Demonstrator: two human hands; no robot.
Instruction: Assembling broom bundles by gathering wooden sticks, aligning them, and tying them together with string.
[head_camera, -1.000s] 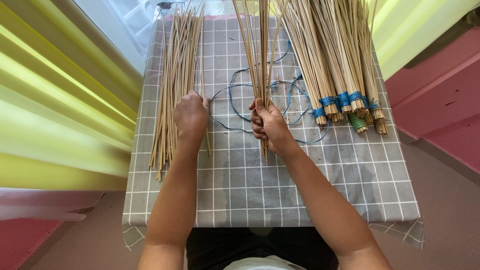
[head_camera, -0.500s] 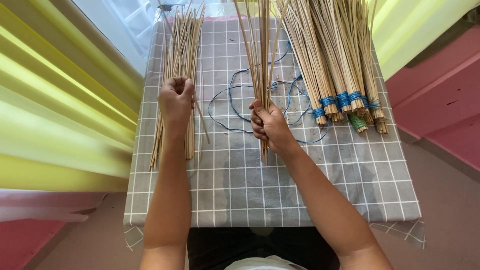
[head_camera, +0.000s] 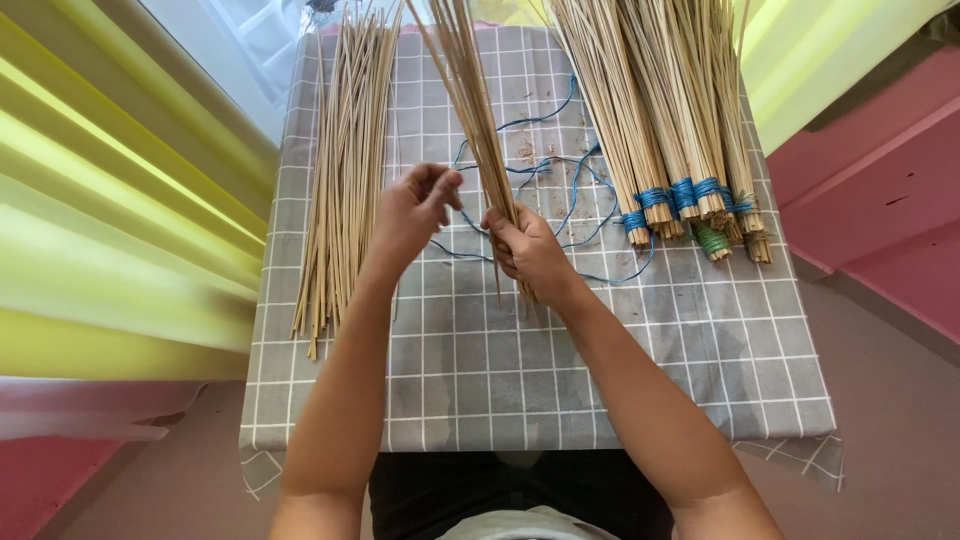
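Observation:
My right hand (head_camera: 525, 250) grips a thin bunch of pale straw sticks (head_camera: 470, 110) near its lower end; the bunch slants up and away across the grey checked cloth (head_camera: 480, 370). My left hand (head_camera: 415, 208) hovers just left of the bunch with its fingers curled and apart, fingertips close to the sticks, holding nothing that I can see. A loose pile of the same sticks (head_camera: 345, 170) lies to the left of that hand. Blue string (head_camera: 560, 190) loops on the cloth behind both hands.
Several stick bundles tied with blue cord (head_camera: 680, 120), one with green, lie at the right of the cloth. Yellow panels (head_camera: 110, 210) flank the table on the left, pink surfaces (head_camera: 880, 190) on the right. The cloth's near edge (head_camera: 540, 440) hangs by my body.
My left hand left the loose pile at the left and moved right to the bunch held by my right hand. The right hand stayed about where it was.

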